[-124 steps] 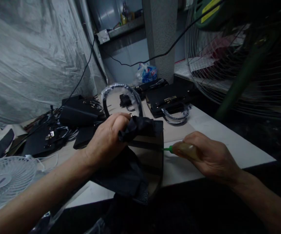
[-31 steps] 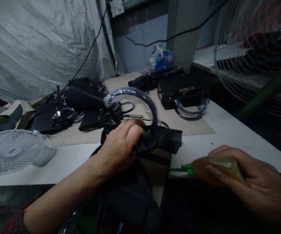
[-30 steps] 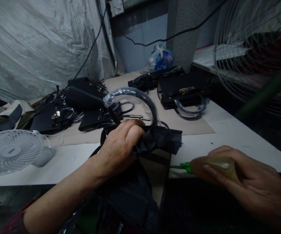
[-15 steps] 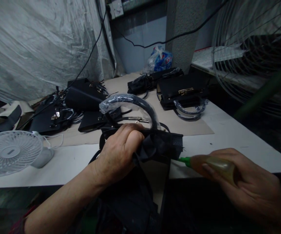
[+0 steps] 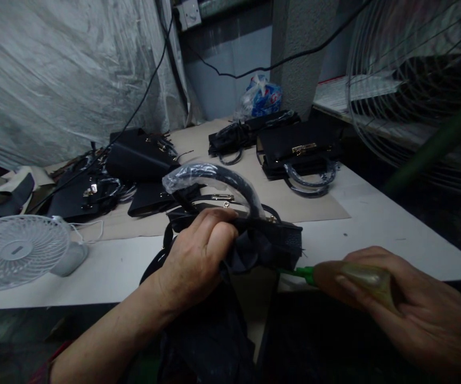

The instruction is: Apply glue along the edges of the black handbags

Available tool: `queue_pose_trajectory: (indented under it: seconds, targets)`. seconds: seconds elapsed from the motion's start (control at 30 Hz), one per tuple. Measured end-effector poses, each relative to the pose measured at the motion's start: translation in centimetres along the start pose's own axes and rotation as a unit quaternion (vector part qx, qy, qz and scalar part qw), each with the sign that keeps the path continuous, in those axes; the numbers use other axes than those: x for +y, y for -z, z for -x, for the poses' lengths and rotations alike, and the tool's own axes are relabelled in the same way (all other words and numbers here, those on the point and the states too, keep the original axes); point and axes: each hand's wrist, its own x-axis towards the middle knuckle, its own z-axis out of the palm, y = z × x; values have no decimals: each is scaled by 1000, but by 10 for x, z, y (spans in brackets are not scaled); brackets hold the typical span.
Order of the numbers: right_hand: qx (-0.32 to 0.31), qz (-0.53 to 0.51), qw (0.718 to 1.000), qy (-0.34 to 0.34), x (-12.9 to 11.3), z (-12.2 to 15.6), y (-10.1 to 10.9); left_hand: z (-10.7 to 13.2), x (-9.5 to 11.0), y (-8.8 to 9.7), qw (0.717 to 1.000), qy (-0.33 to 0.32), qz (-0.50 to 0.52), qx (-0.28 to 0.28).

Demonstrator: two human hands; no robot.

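My left hand (image 5: 200,250) is closed on the upper edge of a black handbag (image 5: 272,240) at the table's front edge. The bag's curved handle (image 5: 218,175) is wrapped in clear plastic and arches above my knuckles. Dark lining bunches out beside my thumb. In my right hand (image 5: 406,304), fingers wrapped round it, is a translucent squeeze bottle (image 5: 346,280) of yellowish-brown content. Its green nozzle (image 5: 304,273) points left, with the tip at the underside of the bag's right end; whether it touches is hidden in shadow.
Several black handbags lie on brown cardboard (image 5: 326,210) across the white table (image 5: 406,234), one handbag (image 5: 298,146) at back right. A small white fan (image 5: 18,250) stands at left, a large wire-caged fan (image 5: 410,80) at right. A black cable (image 5: 262,70) hangs across the back.
The squeeze bottle's nozzle has shifted slightly left and down, further under the bag's right end. The handbag and its handle have tilted and sunk a little in my left hand.
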Motion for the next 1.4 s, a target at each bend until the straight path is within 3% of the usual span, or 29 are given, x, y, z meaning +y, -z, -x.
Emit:
queue_pose_trajectory:
  seconds: [0.1, 0.27, 0.4, 0.57, 0.7, 0.87, 0.97, 1.3, 1.4]
  targets:
    - [36, 29, 999, -16, 0, 2, 0, 1, 2, -1, 1000, -7, -3, -2]
    - [-23, -19, 999, -17, 6, 3, -1, 1, 5, 0, 1000, -12, -10, -5]
    - [22, -11, 999, -39, 5, 2, 1, 2, 6, 2, 1000, -11, -16, -10]
    - [-26, -33, 998, -37, 3, -1, 2, 3, 7, 0, 1000, -14, -18, -15]
    - [52, 35, 997, -43, 3, -2, 0, 2, 10, 0, 1000, -17, -23, -12]
    - [10, 30, 999, -7, 8, 1, -4, 2, 13, 3, 999, -16, -28, -13]
    - [56, 70, 996, -20, 10, 6, -4, 3, 13, 2, 999, -20, -27, -4]
    - [-14, -47, 998, -41, -16, 20, 8, 2, 14, -3, 999, -20, -38, 6]
    - [-1, -38, 998, -39, -20, 21, 8, 4, 16, -4, 999, -16, -41, 11]
